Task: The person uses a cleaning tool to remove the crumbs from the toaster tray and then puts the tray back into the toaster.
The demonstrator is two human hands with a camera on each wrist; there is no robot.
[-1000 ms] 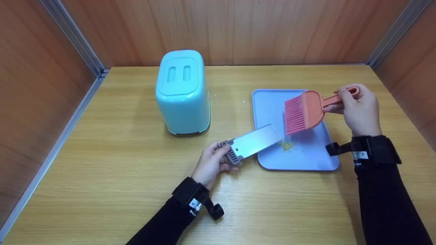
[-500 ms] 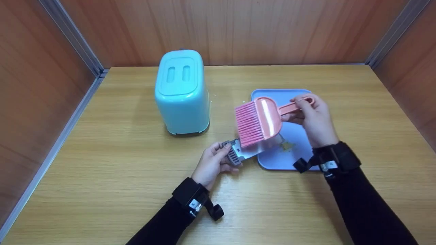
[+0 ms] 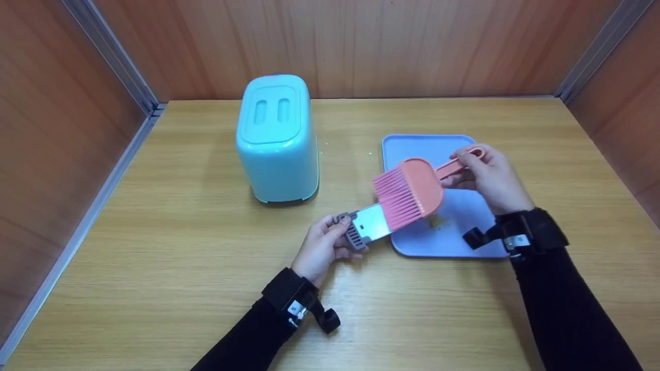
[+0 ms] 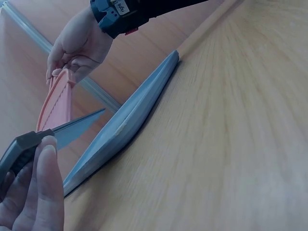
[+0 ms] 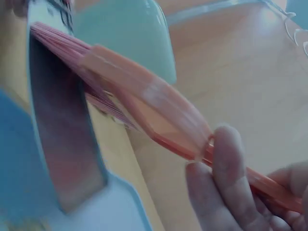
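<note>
While the left hand (image 3: 322,247) pinches the grey ribbed handle of a flat scraper (image 3: 368,224) between thumb and curled fingers, the right hand (image 3: 490,175) grips the thin handle of a pink brush (image 3: 410,193) near its looped end. The scraper's pale blade slopes from the table up over the near left edge of a blue tray (image 3: 428,144), and the brush bristles lie across the blade's far half, touching it as far as the head view shows. The scraper looks like a thin, stiff, light plate with a smooth and probably slippery face, so the ribbed handle is the sound place to hold it; the brush seems light too, with soft bristles that would bend under pressure, and its slim handle likely wants a firm pinch. A small heap of yellowish crumbs (image 3: 435,221) sits on the tray just beside the brush. A mint-green plastic bin (image 3: 276,139) with a lid stands well apart to the left. Everything rests on a light wooden table (image 3: 154,257), enclosed by reddish-brown wood-panel walls (image 3: 361,46) with metal corner strips.
</note>
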